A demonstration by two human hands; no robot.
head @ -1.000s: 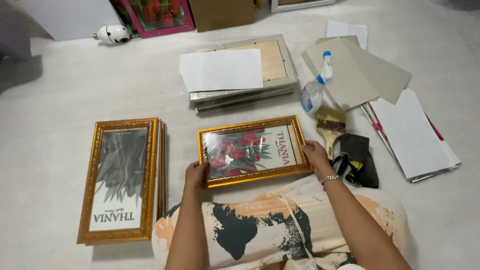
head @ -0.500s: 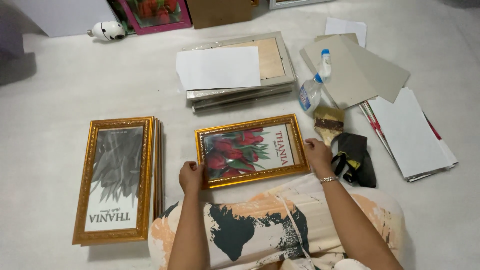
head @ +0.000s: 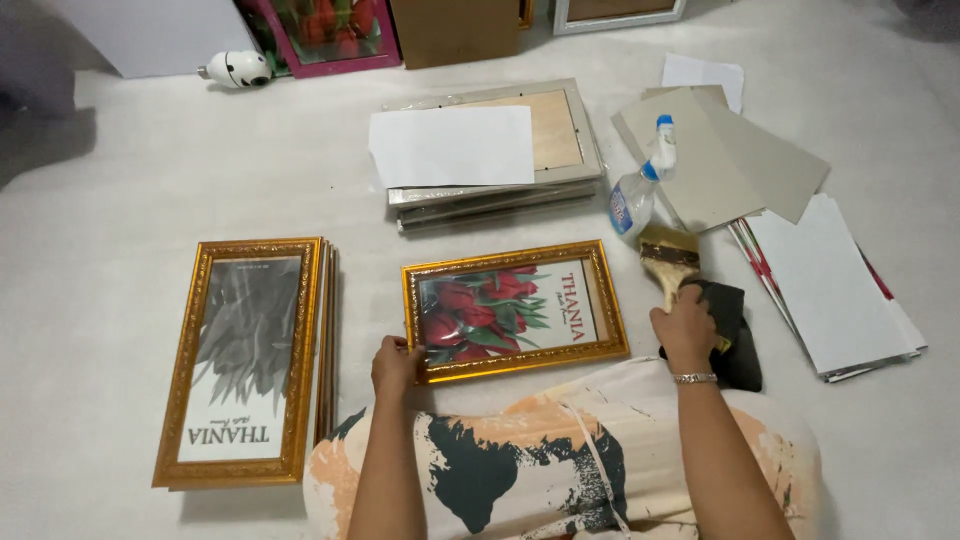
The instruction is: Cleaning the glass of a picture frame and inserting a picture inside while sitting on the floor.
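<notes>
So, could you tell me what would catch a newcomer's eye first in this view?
Most striking is the gold frame with red tulips, lying in the middle just beyond the person's lap, its near-left corner under the left hand. To its left lies a stack of gold frames topped by a grey leaf print. On the right, the right hand rests on a paintbrush beside a spray bottle.

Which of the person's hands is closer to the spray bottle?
The right. The right hand is on the paintbrush handle just below the spray bottle. The left hand rests on the lower left corner of the gold frame with red flowers, far across from it.
</notes>
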